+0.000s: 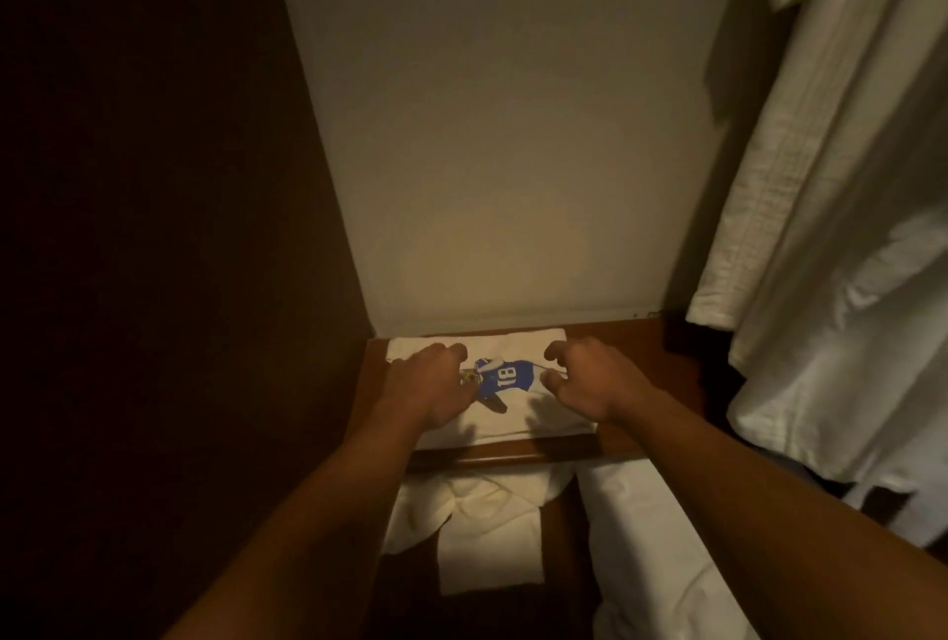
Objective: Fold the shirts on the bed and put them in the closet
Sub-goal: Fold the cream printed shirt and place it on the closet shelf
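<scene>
Both hands hover low over the folded shirt (518, 413) lying on the closet shelf (631, 383), left hand (428, 385) and right hand (597, 383) with fingers loosely curled and gripping nothing, seemingly there to square it against the back wall (513, 152).

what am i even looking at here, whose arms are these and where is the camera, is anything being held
No machine here: the single picture comes from a camera worn on a person's head, looking forward and down, so the arms are their own. They are reaching into a closet. A folded white shirt with a blue number 18 print lies on a wooden shelf. The left hand rests on the shirt; the right hand hovers over it with fingers loosely curled, apparently holding nothing. White robes hang on the right, and more white cloth lies below.
</scene>
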